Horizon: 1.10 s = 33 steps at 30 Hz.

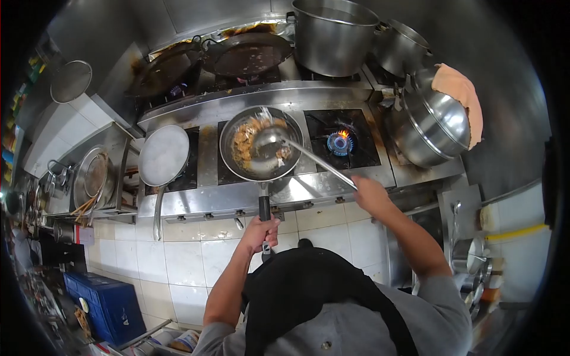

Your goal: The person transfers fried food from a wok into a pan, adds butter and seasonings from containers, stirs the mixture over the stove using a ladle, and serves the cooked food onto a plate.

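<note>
My left hand [260, 235] is wrapped round the black handle of a frying pan [261, 172] that sits on the middle front burner. Brown chopped food [243, 142] lies mostly in the pan's left half. In my right hand [369, 194] is the long metal handle of a ladle [320, 160]. The ladle's round bowl is down inside the pan, touching or just over the food; I cannot tell which. To the right, a lit burner [340, 143] shows a blue and orange flame with no pan on it.
A second pan [164, 155], pale and steaming inside, stands on the left front burner, its handle pointing toward me. Two woks [252, 54] and tall pots [332, 38] line the back. Stacked metal bowls [436, 113] with an orange cloth [460, 98] stand right. A blue crate [104, 308] is lower left.
</note>
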{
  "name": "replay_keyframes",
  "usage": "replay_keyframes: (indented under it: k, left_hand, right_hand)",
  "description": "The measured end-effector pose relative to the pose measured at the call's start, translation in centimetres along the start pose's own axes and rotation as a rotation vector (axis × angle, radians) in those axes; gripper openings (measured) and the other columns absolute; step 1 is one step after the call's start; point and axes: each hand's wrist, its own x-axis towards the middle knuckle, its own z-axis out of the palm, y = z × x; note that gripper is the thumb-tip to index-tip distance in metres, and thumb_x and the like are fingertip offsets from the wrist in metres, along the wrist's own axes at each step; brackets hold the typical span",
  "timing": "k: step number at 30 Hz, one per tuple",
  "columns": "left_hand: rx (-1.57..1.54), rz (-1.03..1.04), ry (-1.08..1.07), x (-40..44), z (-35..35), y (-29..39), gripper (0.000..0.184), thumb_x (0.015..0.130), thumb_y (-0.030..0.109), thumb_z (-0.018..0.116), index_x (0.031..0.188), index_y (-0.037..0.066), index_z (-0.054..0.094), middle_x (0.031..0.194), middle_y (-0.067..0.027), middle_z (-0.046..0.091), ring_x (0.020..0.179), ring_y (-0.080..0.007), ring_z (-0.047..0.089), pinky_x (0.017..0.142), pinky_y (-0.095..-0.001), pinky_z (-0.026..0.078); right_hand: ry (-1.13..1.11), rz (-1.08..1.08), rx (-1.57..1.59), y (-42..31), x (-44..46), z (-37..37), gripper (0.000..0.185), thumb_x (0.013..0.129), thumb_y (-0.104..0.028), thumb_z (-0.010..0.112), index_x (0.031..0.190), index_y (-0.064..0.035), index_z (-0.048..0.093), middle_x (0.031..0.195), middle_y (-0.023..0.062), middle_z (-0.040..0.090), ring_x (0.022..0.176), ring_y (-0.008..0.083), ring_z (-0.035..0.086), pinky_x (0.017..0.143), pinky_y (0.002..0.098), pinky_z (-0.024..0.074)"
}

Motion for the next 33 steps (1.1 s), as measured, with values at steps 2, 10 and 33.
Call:
replay_keyframes:
  k: [2,10,33]
  left_hand:
    - [0.030,-0.007,-0.015,-0.2,-0.4,-0.7,0.020,0.091,0.005,0.059,0.082,0.013,0.043,0.056,-0.0002,0.039,0.041,-0.0120,0.039,0.038,-0.0302,0.034]
    - [-0.037,-0.024,0.048,0.0,1.1,-1.1,0.025,0.089,0.006,0.063,0.078,0.010,0.041,0.057,-0.0019,0.042,0.041,-0.0120,0.040,0.039,-0.0308,0.037]
    - [0.090,0.039,0.079,-0.1,-0.3,-3.6,0.023,0.089,0.004,0.061,0.079,0.009,0.041,0.055,-0.0032,0.041,0.040,-0.0141,0.041,0.038,-0.0319,0.037]
  right_hand:
    - [0.070,0.001,0.012,-0.4,0.7,-0.5,0.029,0.079,-0.005,0.057,0.107,-0.0058,0.057,0.088,0.0242,0.066,0.087,0.0433,0.064,0.079,0.0533,0.0494]
    - [-0.209,-0.042,0.195,-1.7,-5.9,-0.8,0.018,0.077,-0.006,0.057,0.094,-0.0017,0.056,0.086,0.0242,0.064,0.088,0.0431,0.063,0.078,0.0505,0.0478]
    - [0.076,0.011,0.109,-3.3,-1.9,2.6,0.021,0.080,-0.008,0.057,0.100,-0.0039,0.053,0.085,0.0232,0.065,0.082,0.0434,0.063,0.075,0.0543,0.0483]
